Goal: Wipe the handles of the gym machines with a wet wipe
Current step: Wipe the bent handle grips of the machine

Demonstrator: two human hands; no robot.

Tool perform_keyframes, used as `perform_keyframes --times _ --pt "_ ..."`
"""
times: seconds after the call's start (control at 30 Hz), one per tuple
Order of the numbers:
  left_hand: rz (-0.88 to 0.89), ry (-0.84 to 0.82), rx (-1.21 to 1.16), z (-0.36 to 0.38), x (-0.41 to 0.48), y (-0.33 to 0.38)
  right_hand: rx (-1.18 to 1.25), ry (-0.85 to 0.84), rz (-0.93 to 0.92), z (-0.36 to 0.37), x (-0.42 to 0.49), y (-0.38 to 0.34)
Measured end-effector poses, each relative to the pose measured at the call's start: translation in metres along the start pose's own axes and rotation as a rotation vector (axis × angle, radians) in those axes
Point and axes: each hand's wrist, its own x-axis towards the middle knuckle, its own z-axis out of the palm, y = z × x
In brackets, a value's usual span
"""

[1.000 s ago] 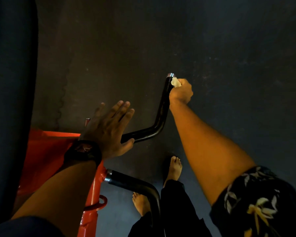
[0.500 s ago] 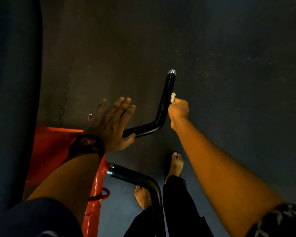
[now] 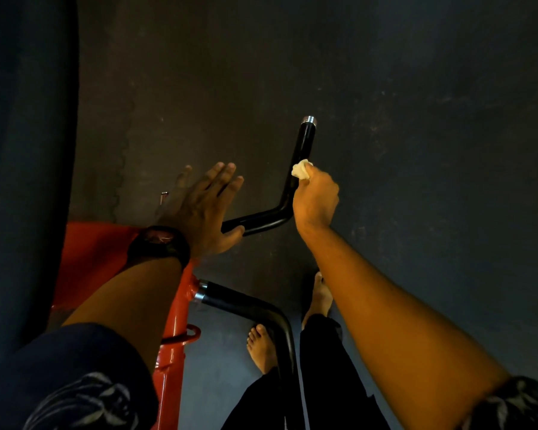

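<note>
Wet wipe [image 3: 302, 170] is pinched in the curled fingers of the right hand [image 3: 316, 201] against the bent black handle [image 3: 306, 141] just above its bend, and the left hand [image 3: 199, 212] is rested straight-fingered on its lower limb; wrap-round contact up to its cap is advised.

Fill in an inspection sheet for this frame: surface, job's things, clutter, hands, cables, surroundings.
Surface: dark speckled floor, seen from above.
Job's things: white wet wipe pressed to the upper black handle just above its bend; lower black handle not touched.
Clutter: nothing seen.
Hands: right hand grips the wet wipe; left hand, fingers straight, lies on the upper handle's inner stretch; a wristwatch on that wrist.
Cables: nothing seen.
Surroundings: red machine frame; dark pad at left; bare feet on the floor.
</note>
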Motion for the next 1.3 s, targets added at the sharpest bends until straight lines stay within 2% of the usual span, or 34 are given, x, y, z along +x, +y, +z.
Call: perform_keyframes --times 0.1,0.2,0.27,0.33,0.4,0.47,0.53,0.6,0.63,0.67,0.7,0.77,0.9,1.13,1.3 --pt "-0.003 -0.004 -0.008 0.0 0.001 0.001 -0.116 -0.059 0.001 -0.004 -0.023 0.0" --pt "-0.008 -0.066 0.03 -0.002 0.002 0.0 -0.037 -0.05 -0.09 0.002 -0.055 0.001" --pt "-0.017 -0.085 0.017 -0.004 0.002 0.0 -0.149 -0.01 -0.11 0.008 -0.059 -0.004" --pt "-0.018 -0.094 -0.004 -0.005 0.001 -0.001 -0.205 -0.041 -0.134 0.008 -0.058 -0.012" --pt "-0.013 -0.092 -0.027 -0.01 0.002 -0.001 -0.158 -0.089 -0.171 0.005 -0.059 -0.017" --pt "-0.013 -0.127 -0.075 -0.016 -0.002 -0.001 0.028 -0.162 -0.179 0.002 -0.066 -0.02" --pt "-0.062 -0.144 -0.247 -0.023 -0.007 0.007 0.22 -0.193 -0.151 -0.007 -0.069 -0.025" --pt "-0.182 -0.162 -0.601 -0.034 0.005 0.015 0.287 -0.195 -0.167 -0.009 -0.068 -0.035" --pt "-0.258 -0.142 -0.733 -0.034 0.006 0.02 0.307 -0.182 -0.171 -0.007 -0.071 -0.036" --pt "-0.337 -0.02 -0.807 -0.087 -0.011 0.032 0.341 -0.203 -0.255 -0.052 -0.091 -0.065" --pt "-0.365 0.002 -0.829 -0.102 -0.014 0.041 0.329 -0.214 -0.27 -0.062 -0.098 -0.07" --pt "-0.387 0.051 -0.863 -0.108 -0.004 0.05 0.338 -0.176 -0.231 -0.061 -0.092 -0.075" --pt "-0.442 0.26 -0.932 -0.143 -0.012 0.064 0.406 -0.109 -0.257 -0.092 -0.093 -0.089" --pt "-0.538 0.491 -1.082 -0.217 -0.027 0.099 0.55 -0.082 -0.363 -0.166 -0.11 -0.121" --pt "-0.582 0.689 -1.161 -0.273 -0.026 0.118 0.528 -0.062 -0.498 -0.218 -0.108 -0.152"
